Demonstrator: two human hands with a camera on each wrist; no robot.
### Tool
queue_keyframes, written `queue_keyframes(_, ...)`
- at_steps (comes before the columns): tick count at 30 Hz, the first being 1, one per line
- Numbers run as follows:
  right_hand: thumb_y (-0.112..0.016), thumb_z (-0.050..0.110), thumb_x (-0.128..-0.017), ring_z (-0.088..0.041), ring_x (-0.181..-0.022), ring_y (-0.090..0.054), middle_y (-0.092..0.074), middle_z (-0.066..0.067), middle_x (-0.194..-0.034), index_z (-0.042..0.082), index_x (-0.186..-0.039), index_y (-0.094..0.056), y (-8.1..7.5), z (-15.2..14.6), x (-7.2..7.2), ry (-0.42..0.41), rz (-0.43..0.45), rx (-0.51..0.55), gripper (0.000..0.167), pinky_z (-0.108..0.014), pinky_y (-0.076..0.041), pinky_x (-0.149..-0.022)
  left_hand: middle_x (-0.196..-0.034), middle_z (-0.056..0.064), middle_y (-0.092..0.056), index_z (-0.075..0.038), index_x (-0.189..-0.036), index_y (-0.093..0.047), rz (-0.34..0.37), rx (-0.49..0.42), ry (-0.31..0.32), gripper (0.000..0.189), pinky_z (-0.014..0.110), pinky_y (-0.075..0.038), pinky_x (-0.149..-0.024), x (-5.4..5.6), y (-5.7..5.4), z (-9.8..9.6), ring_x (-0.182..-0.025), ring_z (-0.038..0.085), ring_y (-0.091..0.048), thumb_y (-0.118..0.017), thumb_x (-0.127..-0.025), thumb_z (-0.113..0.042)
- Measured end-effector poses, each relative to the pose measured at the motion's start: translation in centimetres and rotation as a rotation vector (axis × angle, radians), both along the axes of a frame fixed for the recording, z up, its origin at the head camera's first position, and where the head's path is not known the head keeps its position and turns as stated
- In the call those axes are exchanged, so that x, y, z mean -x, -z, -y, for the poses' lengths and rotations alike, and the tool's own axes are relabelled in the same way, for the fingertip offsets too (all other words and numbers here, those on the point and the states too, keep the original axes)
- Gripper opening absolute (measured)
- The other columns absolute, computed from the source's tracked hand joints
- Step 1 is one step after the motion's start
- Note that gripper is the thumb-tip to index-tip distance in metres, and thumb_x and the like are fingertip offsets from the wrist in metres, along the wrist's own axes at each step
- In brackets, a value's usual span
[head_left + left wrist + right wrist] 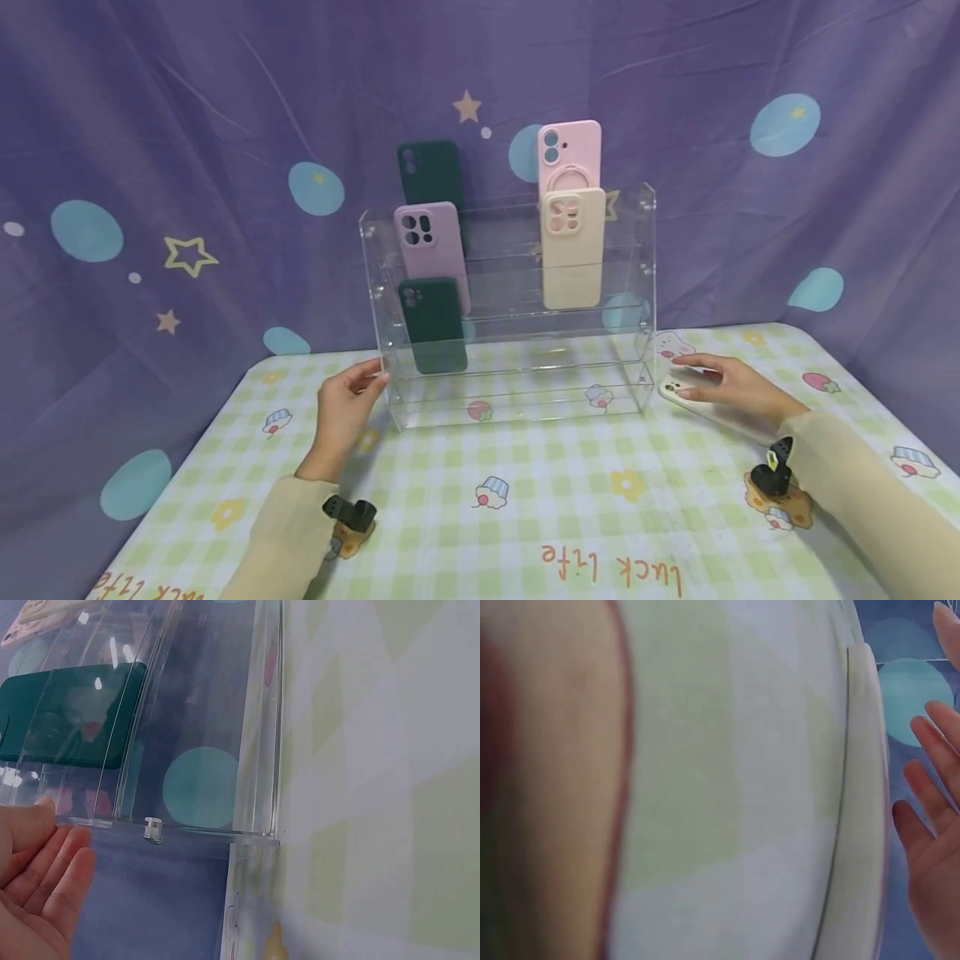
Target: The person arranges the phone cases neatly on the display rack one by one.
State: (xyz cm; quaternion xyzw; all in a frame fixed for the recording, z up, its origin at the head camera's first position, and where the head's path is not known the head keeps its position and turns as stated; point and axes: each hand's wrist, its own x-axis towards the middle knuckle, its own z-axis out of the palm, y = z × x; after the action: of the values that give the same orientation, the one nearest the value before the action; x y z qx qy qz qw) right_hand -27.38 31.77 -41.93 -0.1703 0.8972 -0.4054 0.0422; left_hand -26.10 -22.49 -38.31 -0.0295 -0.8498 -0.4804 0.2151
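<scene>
A clear acrylic display rack (pixel 517 417) with stepped tiers stands in the middle of the table. My left hand (pixel 347 404) pinches the edge of its left side panel, thumb in front and fingers behind; the left wrist view shows this edge between thumb and fingers. To the right of the rack, a cream phone case (pixel 670 390) lies on the table, camera cutouts up. Over it hovers my right hand (pixel 742 392), fingers spread and relaxed. In the right wrist view the case's long edge (pixel 859 810) shows beside the fingers, with a gap between them.
On the rack's left stand two dark green cases (pixel 435 321) (pixel 429 171) and a lilac case (pixel 435 250) between them. A pink case (pixel 581 150) and a cream case (pixel 573 275) stand on the right. Behind hangs a purple curtain (pixel 187 150).
</scene>
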Motion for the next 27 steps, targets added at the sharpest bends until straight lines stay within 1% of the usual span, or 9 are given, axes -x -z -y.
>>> queue_keyframes(4, -0.070, 0.028, -0.086, -0.043, -0.132, -0.031, -0.041, -0.023, -0.142, 0.001, -0.135, -0.047, 0.3, -0.2, 0.4, -0.001, 0.000, 0.012, 0.060, -0.057, -0.027, -0.103, -0.106, 0.017, -0.069, 0.002, -0.111, -0.067, 0.007, 0.007, -0.005, 0.028, 0.008, -0.045, -0.068, 0.0, 0.0, 0.1, -0.073, -0.011, -0.056, -0.069, -0.086, -0.009)
queue_keyframes(7, -0.072, 0.028, -0.084, -0.044, -0.133, -0.029, -0.038, -0.024, -0.144, 0.002, -0.136, -0.047, 0.8, -0.4, 0.8, 0.007, -0.002, 0.023, 0.063, -0.060, -0.025, -0.103, -0.106, 0.017, -0.069, 0.002, -0.111, -0.067, 0.014, 0.012, -0.006, 0.028, 0.008, -0.045, -0.068, 0.0, 0.0, 0.1, -0.074, -0.011, -0.056, -0.069, -0.086, -0.009)
queue_keyframes(9, -0.073, 0.030, -0.082, -0.044, -0.133, -0.028, -0.036, -0.023, -0.145, 0.004, -0.138, -0.046, 1.1, -0.5, 1.1, 0.011, -0.002, 0.011, 0.067, -0.060, -0.025, -0.103, -0.107, 0.017, -0.069, 0.002, -0.111, -0.067, 0.018, 0.013, -0.003, 0.027, 0.008, -0.045, -0.068, 0.0, 0.0, 0.0, -0.074, -0.011, -0.056, -0.069, -0.086, -0.009)
queue_keyframes(13, -0.074, 0.032, -0.081, -0.046, -0.135, -0.024, -0.030, -0.024, -0.149, 0.007, -0.142, -0.041, 1.6, -0.4, 1.6, -0.007, 0.000, -0.023, 0.074, -0.063, -0.023, -0.103, -0.106, 0.017, -0.069, 0.003, -0.111, -0.067, 0.021, 0.006, -0.001, 0.027, 0.008, -0.045, -0.069, -0.1, -0.1, -0.1, -0.074, -0.011, -0.056, -0.069, -0.086, -0.008)
queue_keyframes(16, -0.074, 0.031, -0.081, -0.048, -0.135, -0.019, -0.025, -0.027, -0.150, 0.005, -0.143, -0.038, 1.6, -0.3, 1.8, -0.029, 0.009, -0.029, 0.076, -0.066, -0.020, -0.103, -0.106, 0.017, -0.068, 0.003, -0.111, -0.067, 0.023, 0.004, 0.001, 0.027, 0.008, -0.045, -0.069, -0.1, -0.1, -0.1, -0.074, -0.011, -0.056, -0.069, -0.086, -0.008)
queue_keyframes(22, -0.073, 0.035, -0.081, -0.047, -0.138, -0.013, -0.019, -0.027, -0.151, 0.009, -0.146, -0.033, 1.4, -0.1, 1.9, -0.016, 0.070, -0.048, 0.081, -0.065, -0.017, -0.104, -0.105, 0.018, -0.069, 0.003, -0.110, -0.067, 0.012, -0.004, -0.004, 0.027, 0.008, -0.045, -0.068, 0.0, -0.1, -0.1, -0.073, -0.010, -0.056, -0.069, -0.085, -0.007)
queue_keyframes(27, -0.073, 0.035, -0.081, -0.048, -0.137, -0.014, -0.022, -0.028, -0.150, 0.007, -0.146, -0.033, 1.6, -0.1, 2.2, -0.014, 0.059, -0.062, 0.081, -0.065, -0.017, -0.104, -0.104, 0.018, -0.069, 0.003, -0.110, -0.067, 0.014, -0.001, -0.006, 0.027, 0.007, -0.045, -0.068, 0.1, 0.0, 0.0, -0.073, -0.011, -0.056, -0.069, -0.085, -0.008)
